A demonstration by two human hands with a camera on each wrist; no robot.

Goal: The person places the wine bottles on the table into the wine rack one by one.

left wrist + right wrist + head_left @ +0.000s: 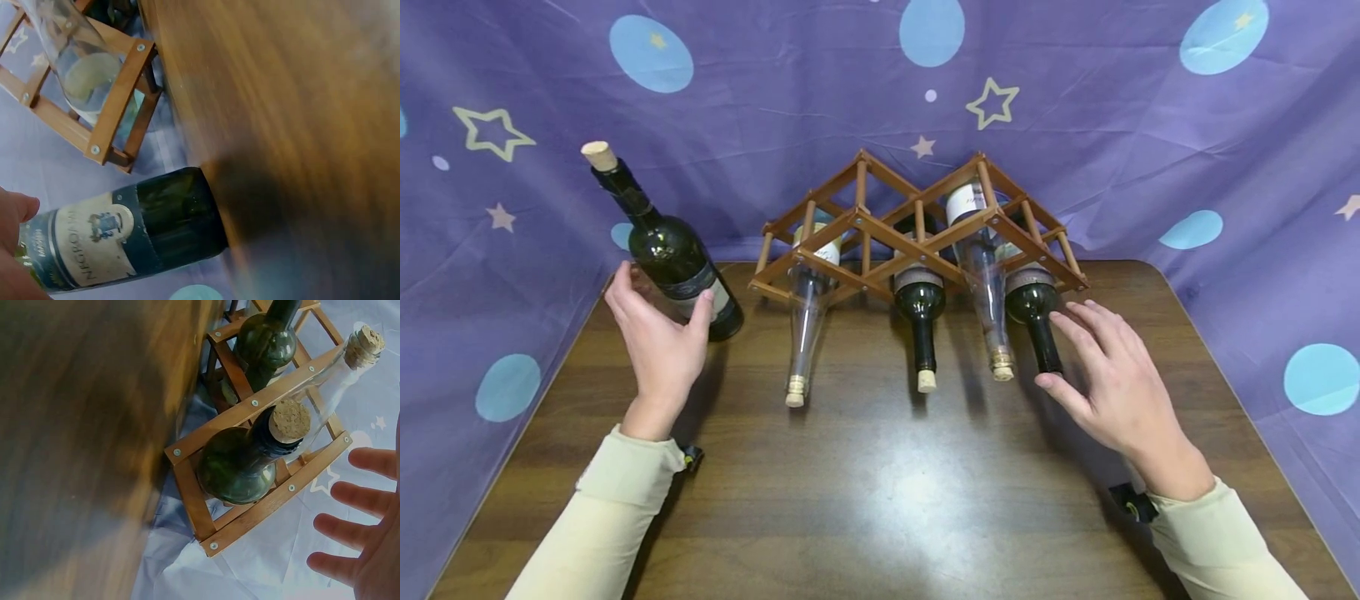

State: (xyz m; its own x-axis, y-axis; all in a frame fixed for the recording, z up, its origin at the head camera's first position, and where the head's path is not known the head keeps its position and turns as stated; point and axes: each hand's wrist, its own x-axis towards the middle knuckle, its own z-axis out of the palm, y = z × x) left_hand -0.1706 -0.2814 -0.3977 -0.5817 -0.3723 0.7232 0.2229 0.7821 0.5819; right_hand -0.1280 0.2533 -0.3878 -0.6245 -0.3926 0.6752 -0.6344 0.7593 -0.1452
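A dark green wine bottle (673, 258) with a cork stands on the table at the left. My left hand (662, 337) is spread around its lower half, thumb in front of the label and fingers along its left side. The left wrist view shows the bottle's base on the tabletop and the thumb (24, 206) by the label. My right hand (1116, 383), fingers apart, is beside the neck of the rightmost dark green bottle (1033, 300) in the wooden rack (925, 246). In the right wrist view, a gap separates these fingers (347, 531) from that corked bottle.
The rack also holds a clear bottle (808, 308) at its left, a dark green bottle (920, 304) in the middle and another clear bottle (985, 283), corks toward me. A purple patterned cloth (820, 75) hangs behind the brown table (820, 500).
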